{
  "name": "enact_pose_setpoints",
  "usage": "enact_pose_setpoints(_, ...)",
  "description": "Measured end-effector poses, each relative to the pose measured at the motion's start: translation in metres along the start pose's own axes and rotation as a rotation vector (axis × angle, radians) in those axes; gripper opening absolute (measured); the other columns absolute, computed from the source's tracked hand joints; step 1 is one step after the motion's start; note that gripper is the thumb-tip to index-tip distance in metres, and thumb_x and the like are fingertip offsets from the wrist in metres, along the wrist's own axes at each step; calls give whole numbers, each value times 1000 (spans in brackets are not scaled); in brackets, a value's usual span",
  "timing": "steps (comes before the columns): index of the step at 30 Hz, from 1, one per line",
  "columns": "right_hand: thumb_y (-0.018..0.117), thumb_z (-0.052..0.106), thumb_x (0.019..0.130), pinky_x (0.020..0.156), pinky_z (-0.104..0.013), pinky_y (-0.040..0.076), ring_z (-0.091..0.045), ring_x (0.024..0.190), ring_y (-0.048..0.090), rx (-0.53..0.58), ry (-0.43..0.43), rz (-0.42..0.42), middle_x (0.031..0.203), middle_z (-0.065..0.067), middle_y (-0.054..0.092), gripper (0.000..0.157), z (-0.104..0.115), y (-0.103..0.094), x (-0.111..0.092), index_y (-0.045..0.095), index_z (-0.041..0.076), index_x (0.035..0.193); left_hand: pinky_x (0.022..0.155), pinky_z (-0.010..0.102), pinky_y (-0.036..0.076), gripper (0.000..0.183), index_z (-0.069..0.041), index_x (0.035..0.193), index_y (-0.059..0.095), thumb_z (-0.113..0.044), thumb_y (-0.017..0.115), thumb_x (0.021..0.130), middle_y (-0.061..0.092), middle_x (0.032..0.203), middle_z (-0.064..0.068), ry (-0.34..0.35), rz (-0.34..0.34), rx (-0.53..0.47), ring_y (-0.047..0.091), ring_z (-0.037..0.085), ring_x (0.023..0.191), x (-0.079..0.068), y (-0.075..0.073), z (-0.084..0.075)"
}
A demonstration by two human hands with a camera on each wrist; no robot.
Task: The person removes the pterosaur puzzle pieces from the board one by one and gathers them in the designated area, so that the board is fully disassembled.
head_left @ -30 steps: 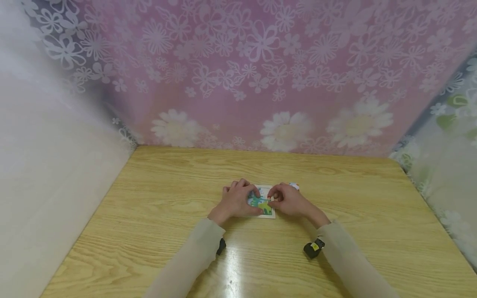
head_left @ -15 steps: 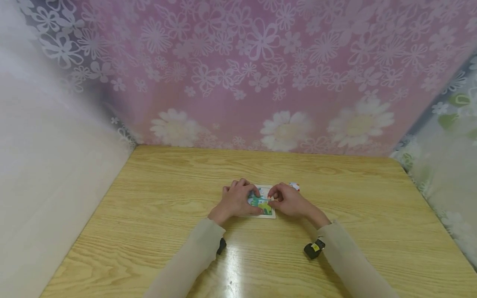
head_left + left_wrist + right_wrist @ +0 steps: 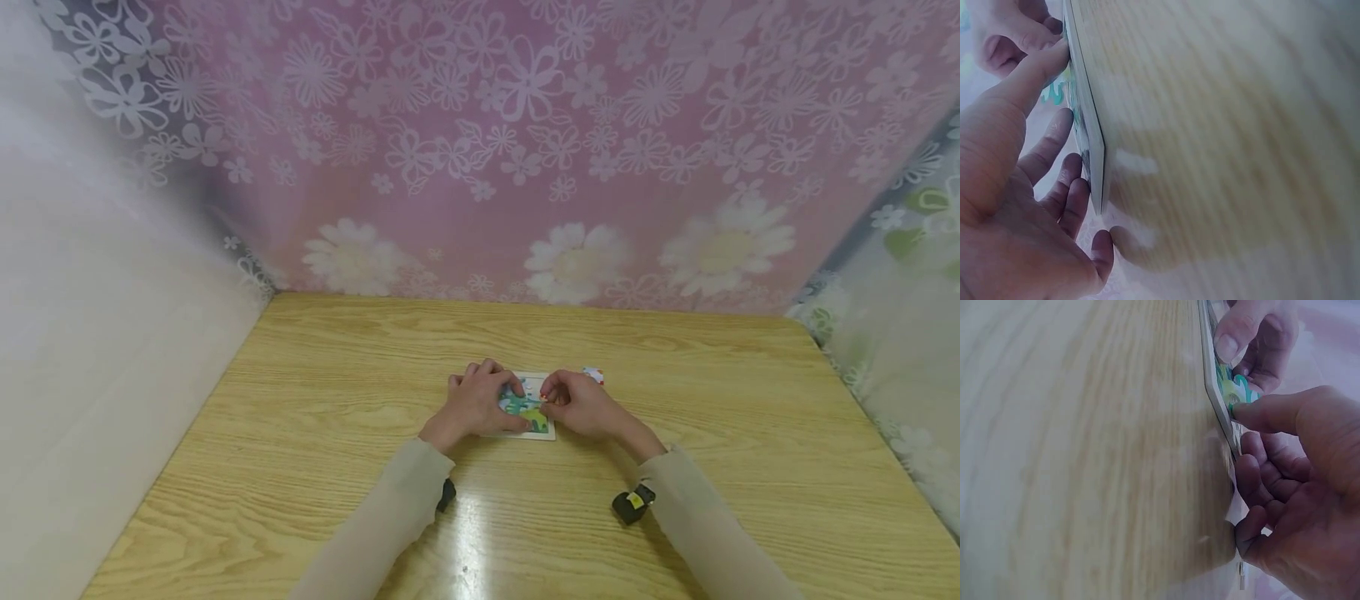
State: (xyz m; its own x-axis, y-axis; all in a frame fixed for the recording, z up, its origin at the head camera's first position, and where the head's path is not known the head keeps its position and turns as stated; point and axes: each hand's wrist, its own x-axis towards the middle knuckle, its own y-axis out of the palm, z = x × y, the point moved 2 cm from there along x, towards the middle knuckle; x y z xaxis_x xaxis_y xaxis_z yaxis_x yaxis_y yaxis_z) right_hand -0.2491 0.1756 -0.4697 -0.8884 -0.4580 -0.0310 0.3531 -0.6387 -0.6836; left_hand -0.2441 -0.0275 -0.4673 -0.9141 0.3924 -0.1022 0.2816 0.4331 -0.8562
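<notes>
One picture board (image 3: 538,424) flat on the table (image 3: 337,375); my left hand (image 3: 476,405) spread wide over its left side; my right hand (image 3: 588,405) narrowly pinching a small piece (image 3: 545,398) at its right edge.

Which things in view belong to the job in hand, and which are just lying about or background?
Job: picture board; left hand; right hand; probably the small patterned piece just beyond the right hand.

Background: wooden table; floral backdrop; black wrist camera.
</notes>
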Motion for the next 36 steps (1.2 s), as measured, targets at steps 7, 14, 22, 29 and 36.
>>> enact_pose_setpoints(7, 71, 8, 93, 68, -24, 46, -11, 74, 56, 4, -6, -33, 86, -4, 67, 7, -3, 1, 0, 66, 6, 99, 100, 55, 30, 38, -32, 106, 67, -54, 84, 80, 53, 132, -2, 1, 5, -15, 44, 27, 126, 0, 1, 0)
enact_pose_setpoints(14, 68, 11, 95, 68, -25, 46, -13, 73, 58, 30, 53, -60, 84, -4, 68, 3, -4, 5, 1, 68, 8, 97, 102, 55, 30, 38, -32, 106, 66, -54, 83, 80, 52, 134, -2, -12, 12, -7, 44, 27, 128, -2, 2, 1)
enact_pose_setpoints(22, 69, 14, 95, 70, -28, 46, -14, 75, 58, 23, 129, -90, 85, -5, 69, 8, 4, 3, 3, 70, 7, 97, 101, 54, 28, 38, -32, 106, 65, -55, 82, 81, 50, 135, -3, -16, 18, -1, 42, 26, 125, 0, 0, 0)
enact_pose_setpoints(29, 70, 15, 95, 68, -26, 46, -12, 74, 58, 16, 146, -102, 84, -6, 70, 10, 3, 3, 6, 71, 6, 95, 101, 55, 29, 39, -31, 106, 65, -54, 83, 81, 51, 134, -1, -12, 24, -12, 43, 27, 126, -3, -4, -3)
enact_pose_setpoints(36, 70, 15, 96, 71, -28, 49, -13, 77, 61, 51, 139, -108, 88, -7, 72, 9, 0, 1, 1, 72, 7, 98, 103, 55, 30, 38, -30, 109, 66, -53, 82, 83, 51, 137, -1, 1, 30, -4, 43, 28, 129, -5, -6, -5)
